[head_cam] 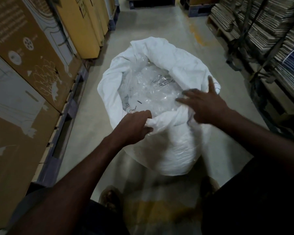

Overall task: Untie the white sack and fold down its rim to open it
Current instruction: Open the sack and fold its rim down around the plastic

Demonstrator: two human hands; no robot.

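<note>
Two bare hands work at the mouth of a large white woven sack (pixel 170 146), which stands upright on the pale concrete floor (pixel 153 26) of a narrow aisle, directly in front of the person. The sack's mouth is wide open and its rim (pixel 161 50) is rolled outward and down in a thick, uneven collar most of the way round. Inside lies a mass of crumpled clear plastic packaging (pixel 149 92) with small dark print on it, filling the sack almost to the collar.

The left hand (pixel 134 128) is closed in a fist around a bunched fold of the near rim, knuckles up, gripping the white cloth just left of the sack's near centre. The right hand (pixel 202 102) is spread, fingers splayed apart, palm down over the near right part of the rim; the index finger points up toward the far right edge. Whether its palm presses on the cloth or hovers just above cannot be told, as motion blur softens it.

To the left, tall brown cardboard cartons (pixel 24 65) with white printed drawings stand on dark pallets. To the right, stacks of flattened cardboard sheets (pixel 270 28) rest on wooden pallets. A sandalled foot (pixel 109 199) shows below, blurred.
</note>
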